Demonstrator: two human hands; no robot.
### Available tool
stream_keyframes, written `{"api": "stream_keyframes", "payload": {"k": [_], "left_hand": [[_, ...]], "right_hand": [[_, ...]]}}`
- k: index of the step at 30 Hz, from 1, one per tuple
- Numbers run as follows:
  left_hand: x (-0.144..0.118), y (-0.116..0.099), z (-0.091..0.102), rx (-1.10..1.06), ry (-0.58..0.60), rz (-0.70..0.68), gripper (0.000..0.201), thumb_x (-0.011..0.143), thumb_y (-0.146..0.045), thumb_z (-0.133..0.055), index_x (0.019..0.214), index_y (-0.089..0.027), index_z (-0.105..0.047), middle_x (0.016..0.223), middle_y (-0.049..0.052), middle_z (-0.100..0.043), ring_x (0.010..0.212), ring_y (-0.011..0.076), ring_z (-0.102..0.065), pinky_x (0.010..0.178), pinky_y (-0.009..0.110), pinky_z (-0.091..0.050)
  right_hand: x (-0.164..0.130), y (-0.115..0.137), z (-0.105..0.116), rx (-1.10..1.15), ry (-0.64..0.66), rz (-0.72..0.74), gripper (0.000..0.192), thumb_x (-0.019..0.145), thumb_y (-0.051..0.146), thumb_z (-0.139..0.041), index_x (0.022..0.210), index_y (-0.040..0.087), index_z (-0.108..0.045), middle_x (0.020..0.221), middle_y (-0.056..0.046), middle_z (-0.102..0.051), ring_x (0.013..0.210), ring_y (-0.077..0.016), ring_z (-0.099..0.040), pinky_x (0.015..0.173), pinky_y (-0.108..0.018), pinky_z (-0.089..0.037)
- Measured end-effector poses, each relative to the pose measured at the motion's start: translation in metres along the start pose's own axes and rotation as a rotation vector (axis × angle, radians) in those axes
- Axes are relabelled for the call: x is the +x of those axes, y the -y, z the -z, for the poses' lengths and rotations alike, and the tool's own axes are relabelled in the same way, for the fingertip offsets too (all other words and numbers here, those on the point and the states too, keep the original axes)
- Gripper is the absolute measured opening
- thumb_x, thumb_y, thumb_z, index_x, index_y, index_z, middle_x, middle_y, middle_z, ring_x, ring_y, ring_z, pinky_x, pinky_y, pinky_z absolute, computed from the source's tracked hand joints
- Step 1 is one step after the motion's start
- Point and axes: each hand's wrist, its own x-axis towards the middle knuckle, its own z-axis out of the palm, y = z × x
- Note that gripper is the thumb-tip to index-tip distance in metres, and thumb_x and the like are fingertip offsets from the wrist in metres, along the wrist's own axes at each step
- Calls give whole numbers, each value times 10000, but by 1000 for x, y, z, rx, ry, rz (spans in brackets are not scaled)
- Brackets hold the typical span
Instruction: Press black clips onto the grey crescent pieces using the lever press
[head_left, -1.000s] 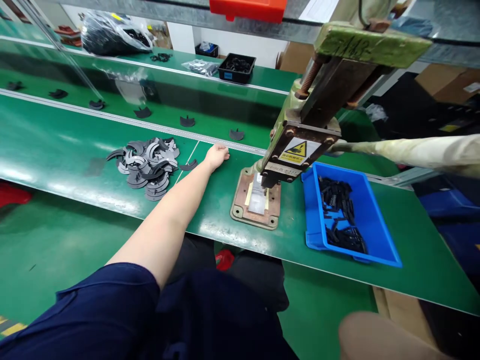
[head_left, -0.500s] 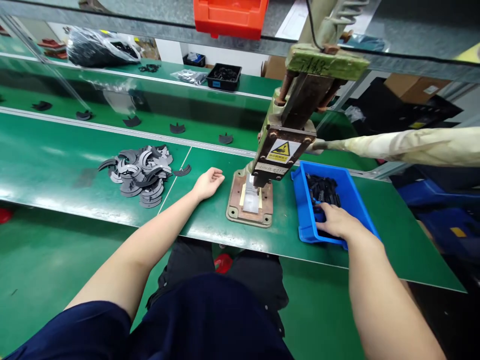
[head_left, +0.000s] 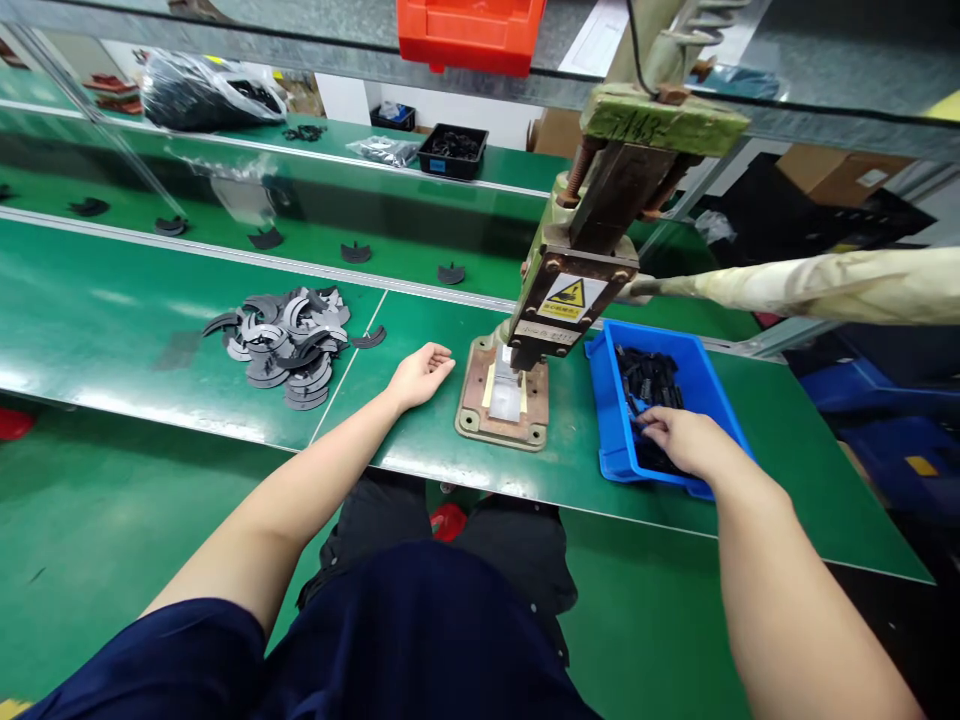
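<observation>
So your right hand [head_left: 684,437] is down in the blue bin [head_left: 720,400], fingertips pinching into the small black parts [head_left: 651,385] heaped inside it; can't tell if the grip has actually closed on one yet, the fingers hide it. That bin sits on the green desk [head_left: 112,320] just right of the hand press [head_left: 585,250], whose base plate [head_left: 504,405] is bolted flat on the desk with a pale fixture in the middle under the ram. Your left hand [head_left: 420,375] lies palm-up just left of that base plate, grip loosely curled and holding nothing. Further left there's a pile of grey crescent pieces [head_left: 289,345], with one stray crescent [head_left: 367,340] beside it. Behind that, a conveyor belt [head_left: 420,215] carries a few more crescents spaced apart.
</observation>
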Motion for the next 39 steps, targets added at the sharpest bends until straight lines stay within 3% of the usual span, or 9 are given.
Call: {"api": "stream_keyframes", "payload": {"k": [4, 9, 14, 16, 18, 21, 23, 31, 39], "left_hand": [[0, 3, 1, -7, -6, -6, 296, 927, -412, -735, 1125, -199, -677, 1020, 82, -756, 947, 214, -730, 942, 405, -607], [1, 4, 0, -56, -57, 1, 293, 927, -407, -740, 1121, -198, -672, 993, 65, -746, 896, 188, -715, 900, 375, -608], [-34, -42, -17, -46, -183, -209, 284, 966, -396, -723, 1177, -211, -679, 1018, 61, -729, 867, 166, -688, 814, 325, -595], [-58, -72, -27, -25, -110, -349, 251, 982, -381, -720, 1182, -230, -702, 1057, 67, -728, 885, 171, -690, 825, 336, -599], [-79, -99, -34, -22, 18, -440, 273, 985, -376, -728, 1228, -251, -716, 1103, 81, -734, 902, 184, -703, 838, 355, -612], [-96, -124, -38, -17, 207, -487, 318, 992, -380, -726, 1298, -294, -740, 1158, 99, -761, 996, 228, -734, 889, 402, -635], [-100, -129, -38, -26, 256, -482, 273, 1005, -380, -711, 1262, -315, -774, 1115, 89, -790, 1044, 248, -744, 935, 430, -639], [-111, -112, -37, -318, 190, -73, 317, 986, -498, -728, 1123, -223, -803, 969, 73, -825, 823, 207, -784, 755, 343, -662], [-124, -110, -33, -380, 207, -33, 353, 1023, -511, -677, 1175, -225, -817, 928, 61, -825, 740, 170, -761, 696, 305, -654]], "right_hand": [[-9, 2, -2, 180, -46, 67, 178, 766, 318, -724, 927, 257, -767, 893, -29, -812, 833, -202, -743, 856, -345, -606], [-32, 14, 13, 408, -398, 59, 236, 869, 412, -672, 1027, 254, -750, 1016, -85, -793, 904, -244, -749, 974, -473, -624], [-67, 82, 2, 733, -663, 117, 333, 1002, 498, -553, 1224, 264, -634, 1207, -80, -775, 963, -187, -786, 960, -436, -673], [-79, 124, -11, 987, -660, 203, 299, 960, 467, -673, 1165, 249, -658, 1197, -78, -790, 902, -173, -788, 895, -409, -692], [-88, 163, -24, 1219, -558, 264, 254, 927, 418, -743, 1103, 245, -683, 1167, -64, -807, 850, -162, -785, 866, -396, -701], [-95, 205, -40, 1315, -407, 298, 217, 923, 411, -754, 1068, 260, -696, 1110, -46, -823, 836, -169, -792, 839, -386, -713], [-95, 219, -49, 1302, -342, 323, 224, 925, 438, -747, 1063, 267, -705, 1046, -40, -825, 827, -178, -792, 811, -377, -717], [-97, 231, -68, 1178, -323, 373, 224, 939, 417, -739, 1133, 309, -765, 1140, -35, -802, 1041, -209, -785, 996, -407, -677], [-98, 228, -77, 1135, -336, 385, 248, 967, 433, -694, 1175, 316, -760, 1155, -39, -813, 1036, -226, -797, 975, -417, -681]]}}
